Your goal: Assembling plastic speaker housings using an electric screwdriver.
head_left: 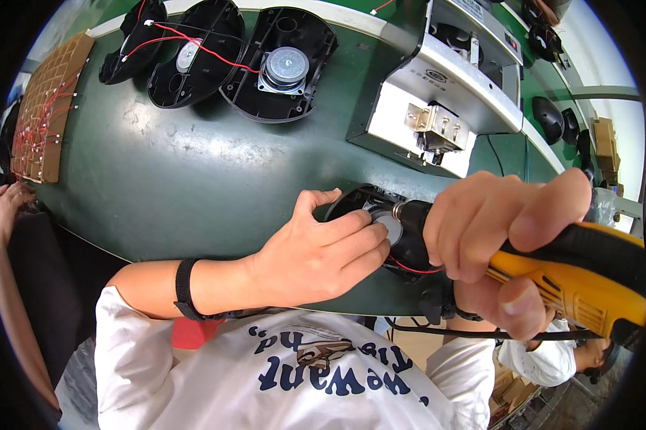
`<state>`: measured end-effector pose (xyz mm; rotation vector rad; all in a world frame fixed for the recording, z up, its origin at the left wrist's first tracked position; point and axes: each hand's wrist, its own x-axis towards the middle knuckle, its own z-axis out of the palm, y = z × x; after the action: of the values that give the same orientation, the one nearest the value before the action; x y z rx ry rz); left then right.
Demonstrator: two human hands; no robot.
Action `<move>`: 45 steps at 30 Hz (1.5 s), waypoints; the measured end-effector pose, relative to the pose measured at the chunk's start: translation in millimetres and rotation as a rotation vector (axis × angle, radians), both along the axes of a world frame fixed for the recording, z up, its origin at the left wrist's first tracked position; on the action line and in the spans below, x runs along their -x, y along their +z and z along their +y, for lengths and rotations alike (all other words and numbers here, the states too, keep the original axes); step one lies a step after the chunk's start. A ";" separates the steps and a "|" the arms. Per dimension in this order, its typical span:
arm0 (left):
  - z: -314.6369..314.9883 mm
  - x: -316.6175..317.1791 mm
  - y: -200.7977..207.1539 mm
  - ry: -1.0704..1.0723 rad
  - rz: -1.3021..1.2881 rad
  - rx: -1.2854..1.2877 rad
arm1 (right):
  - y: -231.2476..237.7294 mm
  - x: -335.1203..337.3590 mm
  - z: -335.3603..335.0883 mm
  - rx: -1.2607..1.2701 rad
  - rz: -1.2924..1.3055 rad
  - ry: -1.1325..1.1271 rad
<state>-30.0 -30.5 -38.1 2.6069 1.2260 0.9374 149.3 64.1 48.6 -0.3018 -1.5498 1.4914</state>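
My left hand (319, 252) steadies a black plastic speaker housing (352, 199) near the table's front edge. Its fingertips rest on the round grey speaker (390, 225) in the housing, with the thumb stretched over the far rim. Wrapped around a yellow and black electric screwdriver (563, 276), my right hand (499, 229) points its tip leftward at the speaker's edge. Whether the bit touches a screw I cannot tell. A red wire (416, 269) shows at the housing's near side; my hands and the tool hide much of the rest.
Beyond my right hand stands a silver metal machine (481, 89) with a small bracket mechanism (438, 127) on its front. Several black housings, one with a speaker (287, 66), lie at the far left. A cardboard tray (54, 107) with wired parts and another person's hand (9, 204) are leftmost.
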 end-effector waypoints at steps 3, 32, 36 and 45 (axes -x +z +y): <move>0.9 -3.8 -5.0 0.000 -0.065 -0.008 | -2.5 -6.9 12.8 -0.071 -0.013 0.165; 1.6 -0.5 -1.9 -0.058 -0.012 -0.012 | 8.0 -29.5 13.7 -0.126 -0.158 0.243; 0.5 0.0 -1.2 -0.066 -0.016 0.016 | 13.3 -28.2 18.9 -0.147 -0.152 0.248; 1.3 -0.9 -1.1 -0.089 -0.047 0.098 | 10.3 -11.3 19.5 -0.155 -0.146 0.260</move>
<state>-29.1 -29.1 -39.2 2.5264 1.1058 0.8941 160.6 83.6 58.8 -0.1238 -1.8675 1.5630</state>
